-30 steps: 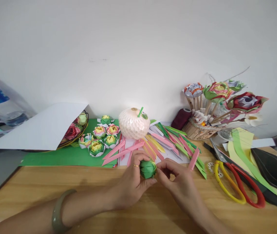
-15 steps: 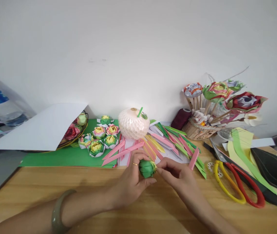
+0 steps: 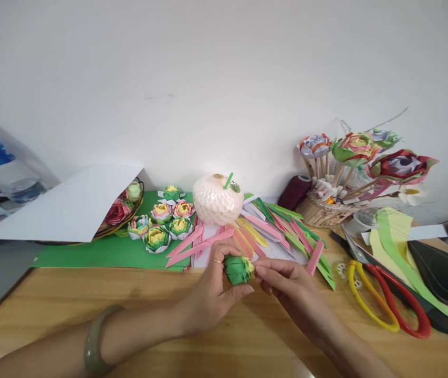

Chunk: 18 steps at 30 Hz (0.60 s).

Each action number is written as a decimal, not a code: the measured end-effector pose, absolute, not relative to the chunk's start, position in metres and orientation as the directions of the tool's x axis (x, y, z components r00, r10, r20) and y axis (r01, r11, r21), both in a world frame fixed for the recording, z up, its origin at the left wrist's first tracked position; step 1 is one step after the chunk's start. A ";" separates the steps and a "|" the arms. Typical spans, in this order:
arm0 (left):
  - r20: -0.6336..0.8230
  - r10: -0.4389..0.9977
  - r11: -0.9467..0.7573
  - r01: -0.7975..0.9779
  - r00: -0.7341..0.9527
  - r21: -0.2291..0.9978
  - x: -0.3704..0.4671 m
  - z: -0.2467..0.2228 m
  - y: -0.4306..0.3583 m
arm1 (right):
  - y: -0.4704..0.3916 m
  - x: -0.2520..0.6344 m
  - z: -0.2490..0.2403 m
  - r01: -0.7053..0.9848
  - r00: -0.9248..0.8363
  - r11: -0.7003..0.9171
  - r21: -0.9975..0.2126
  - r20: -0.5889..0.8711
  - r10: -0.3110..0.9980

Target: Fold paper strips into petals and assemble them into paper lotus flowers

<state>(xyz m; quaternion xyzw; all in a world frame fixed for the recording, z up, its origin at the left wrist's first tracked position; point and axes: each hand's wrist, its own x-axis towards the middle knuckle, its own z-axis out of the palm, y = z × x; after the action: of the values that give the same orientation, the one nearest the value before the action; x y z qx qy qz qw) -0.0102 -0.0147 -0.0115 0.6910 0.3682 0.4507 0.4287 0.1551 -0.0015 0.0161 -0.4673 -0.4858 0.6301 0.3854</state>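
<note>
— Since the earlier frame, what has shifted?
— Little: both hands sit slightly higher. Left hand (image 3: 211,294) is closed around the green paper bud (image 3: 238,269), twelve o'clock of the wooden table (image 3: 50,310).
— Right hand (image 3: 287,286)?
— Fingertips pinch a petal at the bud's three o'clock.
— Step?
— Petal shaping, judged; next needs a gentle peel.

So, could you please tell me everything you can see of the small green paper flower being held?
The green paper flower is a small, rounded bud of folded green paper, with yellow petals showing at its right side. It is held above the wooden table, cupped in the left hand, while the right hand pinches its yellow edge.
</note>
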 end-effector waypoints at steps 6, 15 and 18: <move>0.289 0.897 -0.344 0.117 0.334 0.932 -0.010 -0.012 -0.015 | -0.003 0.153 0.015 -0.189 -0.321 -0.363 -0.912 -0.292 0.901; 0.280 0.901 -0.338 0.131 0.332 0.932 -0.011 -0.015 -0.017 | -0.003 0.151 0.014 -0.180 -0.287 -0.374 -0.910 -0.315 0.905; 0.291 0.897 -0.350 0.134 0.332 0.927 -0.011 -0.015 -0.017 | -0.004 0.151 0.014 -0.131 -0.261 -0.362 -0.923 -0.320 0.911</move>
<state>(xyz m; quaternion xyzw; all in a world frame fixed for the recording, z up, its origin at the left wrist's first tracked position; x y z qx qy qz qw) -0.0107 -0.0166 -0.0149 0.6927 0.3720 0.4420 0.4318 0.1512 -0.0038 0.0143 -0.4711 -0.4138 0.6776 0.3843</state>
